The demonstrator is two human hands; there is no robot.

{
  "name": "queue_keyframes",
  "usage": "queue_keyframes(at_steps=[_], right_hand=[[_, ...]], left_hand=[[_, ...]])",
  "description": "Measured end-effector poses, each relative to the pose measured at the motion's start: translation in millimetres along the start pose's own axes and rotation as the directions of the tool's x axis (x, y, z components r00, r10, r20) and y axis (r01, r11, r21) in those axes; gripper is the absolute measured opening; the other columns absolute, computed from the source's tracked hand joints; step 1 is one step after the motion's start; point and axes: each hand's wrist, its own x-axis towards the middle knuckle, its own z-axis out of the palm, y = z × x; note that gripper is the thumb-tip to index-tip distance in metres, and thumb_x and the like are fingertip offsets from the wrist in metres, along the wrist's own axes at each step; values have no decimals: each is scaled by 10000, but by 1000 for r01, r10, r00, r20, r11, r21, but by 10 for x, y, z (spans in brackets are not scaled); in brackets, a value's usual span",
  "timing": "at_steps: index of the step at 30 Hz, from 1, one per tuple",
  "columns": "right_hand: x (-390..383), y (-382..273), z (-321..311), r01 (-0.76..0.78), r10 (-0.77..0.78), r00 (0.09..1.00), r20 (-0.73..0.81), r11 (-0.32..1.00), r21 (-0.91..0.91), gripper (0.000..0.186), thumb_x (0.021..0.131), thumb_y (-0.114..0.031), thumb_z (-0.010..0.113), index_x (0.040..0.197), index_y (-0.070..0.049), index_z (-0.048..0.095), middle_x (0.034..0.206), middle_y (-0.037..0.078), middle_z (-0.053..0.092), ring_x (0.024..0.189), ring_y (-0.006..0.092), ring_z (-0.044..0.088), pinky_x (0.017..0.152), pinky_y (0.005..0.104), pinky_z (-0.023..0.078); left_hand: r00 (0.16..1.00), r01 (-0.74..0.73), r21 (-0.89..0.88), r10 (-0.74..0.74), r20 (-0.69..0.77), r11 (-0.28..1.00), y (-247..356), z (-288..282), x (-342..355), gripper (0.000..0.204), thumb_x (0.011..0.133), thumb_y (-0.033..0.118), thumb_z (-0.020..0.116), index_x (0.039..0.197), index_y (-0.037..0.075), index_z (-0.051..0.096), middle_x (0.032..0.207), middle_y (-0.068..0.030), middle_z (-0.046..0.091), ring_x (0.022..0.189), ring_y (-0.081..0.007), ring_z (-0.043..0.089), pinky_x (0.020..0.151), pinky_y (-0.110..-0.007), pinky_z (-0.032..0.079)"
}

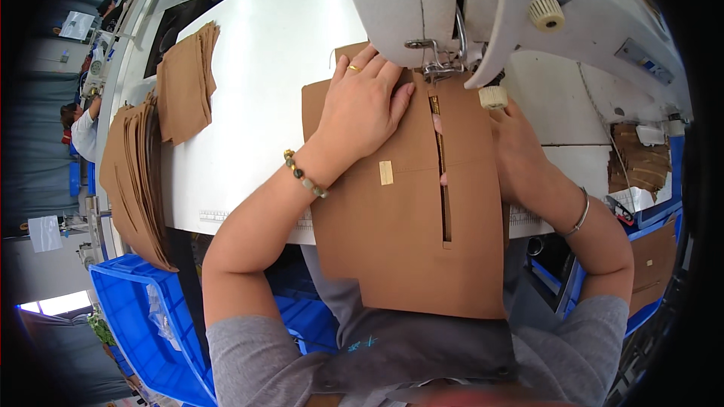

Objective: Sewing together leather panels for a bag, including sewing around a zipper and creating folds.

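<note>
A brown panel [407, 241] with a long narrow slot [445, 211] and a small pale label [386, 172] lies under the sewing machine's presser foot [439, 71]. A zipper-like strip shows in the slot. My left hand [360, 105] rests flat on the panel's upper left, fingers stretched toward the needle area, a ring and beaded bracelet on it. My right hand [516, 151] is at the panel's right edge, its fingers mostly hidden beneath; bits of skin show through the slot.
Stacks of brown pieces [185, 83] [132, 181] sit at left, more pieces [633, 158] at right. The white machine head [573, 30] fills the top right. Blue crates [136, 316] stand below the table [256, 45]. A co-worker [84, 128] sits at the far left.
</note>
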Motion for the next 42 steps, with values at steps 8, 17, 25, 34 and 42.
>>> queue_keyframes(at_steps=[8, 17, 25, 34, 42], right_hand=[[-15, 17, 8, -15, 15, 1000, 17, 1000, 22, 614, 881, -459, 715, 1381, -111, 643, 1398, 176, 602, 1306, 387, 552, 1156, 614, 354], [-7, 7, 14, -11, 12, 1000, -8, 997, 77, 600, 866, -432, 727, 1365, -105, 660, 1324, 159, 646, 1260, 372, 583, 1151, 592, 369], [4, -7, 5, -23, 23, 1000, -10, 999, 22, 590, 858, -442, 735, 1354, -128, 677, 1320, 146, 651, 1252, 345, 596, 1151, 583, 374], [0, -8, -6, -17, 17, 1000, -5, 1000, 21, 555, 853, -314, 718, 1373, -130, 661, 1310, 133, 651, 1253, 338, 597, 1166, 573, 361], [13, 12, 8, -5, 7, 999, -38, 998, 60, 536, 828, -259, 727, 1343, -123, 677, 1278, 114, 668, 1230, 322, 613, 1168, 558, 367]], left_hand=[[999, -40, 27, 41, -14, 999, 112, -135, -106, 375, 990, 278, 645, 1266, 25, 635, 1352, -134, 648, 1350, -341, 544, 1114, -594, 412], [999, -42, -10, 43, 32, 999, 324, -84, -394, 519, 981, 267, 671, 1442, 53, 563, 1477, -136, 576, 1421, -364, 492, 1158, -589, 365], [997, -74, -25, 75, 34, 997, 339, -93, -443, 522, 975, 254, 673, 1444, 52, 565, 1496, -123, 568, 1427, -363, 484, 1159, -599, 359], [996, -78, -8, 78, 49, 997, 346, -104, -435, 524, 975, 244, 664, 1461, 73, 568, 1525, -98, 552, 1430, -356, 478, 1165, -599, 352], [995, -91, 20, 89, 52, 996, 334, -98, -421, 498, 988, 243, 643, 1456, 84, 582, 1529, -83, 551, 1418, -350, 482, 1160, -599, 355]])
